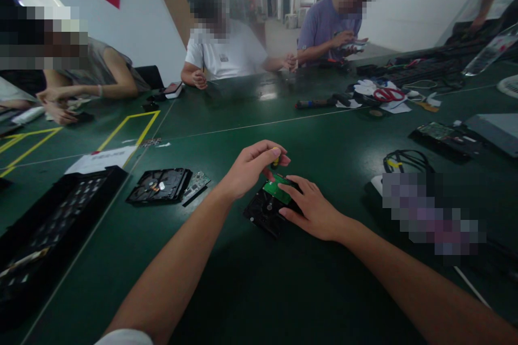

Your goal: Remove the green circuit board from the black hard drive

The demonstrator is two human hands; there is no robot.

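Note:
A black hard drive (264, 210) with a green circuit board (277, 190) on top lies on the green table in front of me. My right hand (313, 209) rests on its right side, fingers curled over the board and the drive's edge. My left hand (251, 168) hovers just above the drive's far end, fingers pinched on a small dark tool with a yellow tip (277, 157). To the left lie another opened hard drive (159, 185) and a loose circuit board (196, 184).
A black tray (48, 215) stands at the left edge. Black cables (406, 161), another drive with a board (445, 137), red scissors (388, 94) and a grey box (498, 130) lie at the right. Three people sit at the far side, working with their hands.

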